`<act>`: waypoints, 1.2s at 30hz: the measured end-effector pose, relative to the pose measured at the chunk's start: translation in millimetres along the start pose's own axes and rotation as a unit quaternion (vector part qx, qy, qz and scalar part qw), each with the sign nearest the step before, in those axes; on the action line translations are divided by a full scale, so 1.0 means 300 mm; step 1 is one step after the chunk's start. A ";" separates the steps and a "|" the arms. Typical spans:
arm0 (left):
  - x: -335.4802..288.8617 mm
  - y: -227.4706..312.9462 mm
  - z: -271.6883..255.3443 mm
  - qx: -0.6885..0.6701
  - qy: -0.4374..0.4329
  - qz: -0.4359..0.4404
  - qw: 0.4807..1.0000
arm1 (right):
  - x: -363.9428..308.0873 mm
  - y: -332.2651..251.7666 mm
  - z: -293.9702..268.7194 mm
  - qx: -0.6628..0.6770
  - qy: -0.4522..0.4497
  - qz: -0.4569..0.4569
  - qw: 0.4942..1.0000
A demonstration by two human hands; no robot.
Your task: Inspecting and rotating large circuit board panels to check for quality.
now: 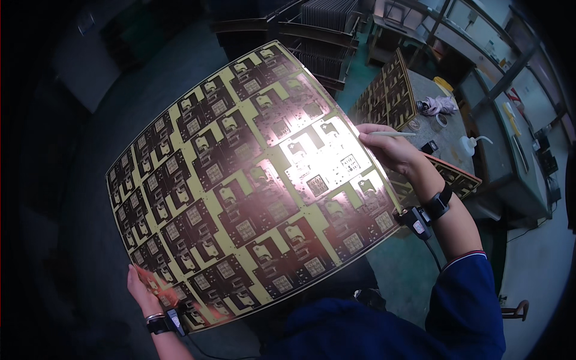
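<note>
I hold up a large thin circuit board panel (240, 180), black and yellow with many repeated small board patterns; a bright light glares off its upper right part. My left hand (143, 291) grips its lower left corner from behind. My right hand (391, 150) steadies the panel's right edge and pinches a thin white stick (393, 134) that points right. Both wrists wear black bands, and a small black device (414, 219) with a cable hangs at the right wrist.
More such panels (387, 93) stand upright on a grey workbench (435, 129) to the right, with a crumpled cloth (438, 105), a small tape roll (441, 122) and a white squeeze bottle (469, 146). Racks of dark panels (327, 24) stand behind. Green floor lies below.
</note>
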State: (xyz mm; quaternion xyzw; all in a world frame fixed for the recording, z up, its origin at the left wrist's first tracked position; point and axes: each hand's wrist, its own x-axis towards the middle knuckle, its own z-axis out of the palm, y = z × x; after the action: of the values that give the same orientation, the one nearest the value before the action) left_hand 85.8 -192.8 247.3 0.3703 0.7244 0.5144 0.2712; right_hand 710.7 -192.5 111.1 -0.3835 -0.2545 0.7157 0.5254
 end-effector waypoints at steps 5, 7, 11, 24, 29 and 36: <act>-0.002 0.000 0.001 0.021 -0.025 -0.001 0.999 | -0.010 -0.004 0.003 -0.011 -0.009 -0.004 1.000; 0.011 -0.002 -0.011 0.009 -0.019 -0.006 1.000 | -0.008 -0.005 0.002 -0.007 -0.011 0.000 1.000; -0.015 0.021 0.039 0.000 0.029 0.012 1.000 | 0.029 0.030 -0.032 -0.001 -0.013 0.012 1.000; -0.040 0.021 0.149 -0.035 0.085 -0.021 0.996 | 0.044 -0.077 0.019 -0.256 0.000 0.056 0.965; -0.036 0.022 0.182 -0.047 0.112 -0.030 0.992 | 0.043 -0.109 0.024 -0.289 -0.023 0.071 0.954; -0.046 0.022 0.150 -0.055 0.111 -0.005 0.992 | 0.077 -0.075 -0.008 -0.329 -0.053 0.078 0.940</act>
State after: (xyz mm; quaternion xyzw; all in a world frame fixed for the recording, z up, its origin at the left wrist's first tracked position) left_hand 130.3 -178.3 239.1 0.2914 0.7224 0.5903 0.2113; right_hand 721.6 -163.5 120.5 -0.5150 -0.4726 0.6499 0.2984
